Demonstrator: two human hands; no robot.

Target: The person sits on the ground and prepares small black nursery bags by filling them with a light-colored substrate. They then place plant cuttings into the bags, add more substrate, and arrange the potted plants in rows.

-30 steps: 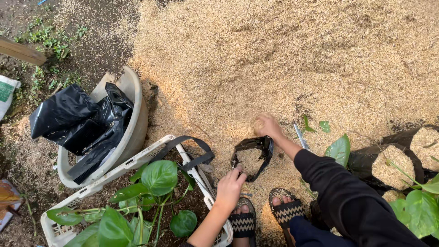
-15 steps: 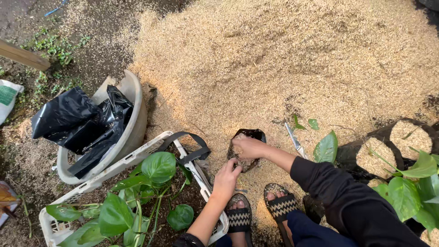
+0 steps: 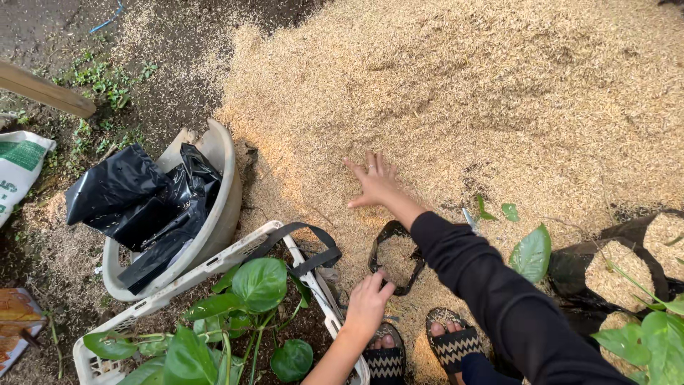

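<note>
Your right hand (image 3: 375, 183) lies flat, fingers spread and empty, on the tan rice-husk heap (image 3: 456, 93) just beyond the small black plastic grow bag (image 3: 395, 260), partly filled, whose rim your left hand (image 3: 368, 306) pinches open.

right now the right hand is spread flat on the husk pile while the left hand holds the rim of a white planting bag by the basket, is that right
Not quite: the planting bag is black, not white. The head view shows the right hand spread flat on the husk pile, and the left hand at the bag's rim beside the white basket.
</note>
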